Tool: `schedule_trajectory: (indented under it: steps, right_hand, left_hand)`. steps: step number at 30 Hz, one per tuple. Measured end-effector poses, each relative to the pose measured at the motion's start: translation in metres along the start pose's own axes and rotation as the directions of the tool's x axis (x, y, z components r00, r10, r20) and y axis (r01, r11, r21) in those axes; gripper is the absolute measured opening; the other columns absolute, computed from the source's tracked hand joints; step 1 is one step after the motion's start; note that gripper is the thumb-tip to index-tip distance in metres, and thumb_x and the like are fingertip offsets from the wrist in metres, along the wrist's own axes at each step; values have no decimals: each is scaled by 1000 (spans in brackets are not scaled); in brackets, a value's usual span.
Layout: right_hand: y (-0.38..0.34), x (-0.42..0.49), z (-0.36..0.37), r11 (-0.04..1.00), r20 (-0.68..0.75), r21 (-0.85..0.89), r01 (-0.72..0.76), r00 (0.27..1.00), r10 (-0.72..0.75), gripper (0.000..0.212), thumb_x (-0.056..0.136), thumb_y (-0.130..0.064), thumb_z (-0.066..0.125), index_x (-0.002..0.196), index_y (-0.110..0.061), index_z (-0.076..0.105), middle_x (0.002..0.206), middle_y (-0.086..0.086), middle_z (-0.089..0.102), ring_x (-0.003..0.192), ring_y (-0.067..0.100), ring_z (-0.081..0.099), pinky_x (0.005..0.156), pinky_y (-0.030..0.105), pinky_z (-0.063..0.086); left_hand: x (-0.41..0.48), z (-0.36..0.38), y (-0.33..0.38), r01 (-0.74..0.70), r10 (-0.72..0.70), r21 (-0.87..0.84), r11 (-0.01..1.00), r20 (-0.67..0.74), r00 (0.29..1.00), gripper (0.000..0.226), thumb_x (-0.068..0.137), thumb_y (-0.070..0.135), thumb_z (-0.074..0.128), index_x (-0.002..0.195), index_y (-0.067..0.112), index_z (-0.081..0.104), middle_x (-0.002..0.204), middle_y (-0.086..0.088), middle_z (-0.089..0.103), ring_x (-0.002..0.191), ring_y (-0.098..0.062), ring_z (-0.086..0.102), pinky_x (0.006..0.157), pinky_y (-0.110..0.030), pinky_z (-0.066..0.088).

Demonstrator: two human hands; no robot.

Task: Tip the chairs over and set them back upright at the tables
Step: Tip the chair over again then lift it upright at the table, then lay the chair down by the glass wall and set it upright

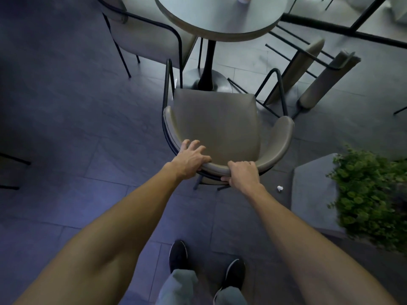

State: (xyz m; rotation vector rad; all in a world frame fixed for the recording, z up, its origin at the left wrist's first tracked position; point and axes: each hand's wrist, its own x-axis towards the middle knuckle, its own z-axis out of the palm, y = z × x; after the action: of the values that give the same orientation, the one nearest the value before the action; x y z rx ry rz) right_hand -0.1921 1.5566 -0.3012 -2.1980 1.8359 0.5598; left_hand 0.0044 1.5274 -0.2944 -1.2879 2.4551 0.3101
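Observation:
A grey-brown padded chair (217,122) with a black metal frame stands upright in front of me, facing a round table (218,20) on a black pedestal. My left hand (190,160) rests on the curved backrest's left part, fingers spread over the top edge. My right hand (242,173) is clenched around the backrest's middle, thumb underneath. A second chair (319,78) lies tipped over on the floor to the right of the table, legs pointing left. A third chair (145,38) stands upright at the table's left.
A grey planter box (312,190) with a green bush (372,194) stands close on my right. A small white crumpled scrap (280,188) lies on the tiled floor beside it. Black frame bars (343,29) cross the upper right. My shoes (178,256) are below the chair.

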Motion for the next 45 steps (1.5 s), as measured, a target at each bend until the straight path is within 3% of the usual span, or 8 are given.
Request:
schedule_trajectory:
  steps: [5, 10, 21, 32, 40, 45]
  right_hand:
    - [3, 27, -7, 997, 46, 67, -36, 998, 33, 37, 90, -53, 61, 108, -21, 57, 114, 7, 67, 113, 34, 54, 95, 44, 34]
    - [10, 51, -20, 994, 106, 109, -25, 994, 14, 38, 93, -48, 60, 123, -27, 58, 117, 5, 62, 116, 32, 48, 100, 52, 30]
    - [27, 98, -38, 990, 60, 136, 38, 997, -47, 34, 94, -45, 60, 125, -32, 58, 118, -1, 64, 117, 29, 44, 101, 54, 26]
    - [41, 124, -47, 990, 63, 119, 78, 994, -86, 33, 94, -45, 61, 123, -30, 58, 117, 0, 64, 115, 30, 47, 99, 55, 28]
    - [38, 119, -39, 995, -33, 92, 49, 998, -46, 40, 90, -47, 63, 121, -23, 57, 116, 2, 65, 114, 31, 51, 99, 48, 31]
    - [31, 103, -30, 996, -146, 81, 38, 989, -26, 38, 87, -32, 66, 119, -17, 53, 119, 7, 63, 115, 32, 54, 104, 45, 31]
  left_hand:
    - [24, -11, -18, -3, 3, 9, 1000, -10, 1000, 51, 93, 25, 60, 141, 35, 47, 144, -9, 39, 140, -36, 23, 112, -55, 18]
    - [43, -16, -30, 16, -15, 29, 999, -27, 1000, 56, 89, 22, 65, 140, 36, 47, 150, -11, 30, 144, -41, 15, 113, -58, 17]
    - [81, -35, -46, 117, -113, 67, 991, -55, 992, 45, 89, 18, 61, 130, 32, 51, 123, -11, 47, 116, -37, 43, 105, -50, 28]
    - [103, -40, -59, 90, -91, -27, 996, -46, 995, 42, 89, 24, 64, 128, 32, 51, 131, -6, 44, 129, -34, 35, 106, -51, 25]
    - [107, -41, -46, 199, -199, 48, 979, 3, 980, 37, 92, 26, 59, 128, 29, 50, 126, -8, 49, 120, -35, 44, 107, -52, 26]
    - [99, -40, -28, 252, -252, 82, 964, -12, 968, 46, 92, 44, 55, 128, 18, 44, 130, -12, 54, 122, -38, 48, 112, -59, 21]
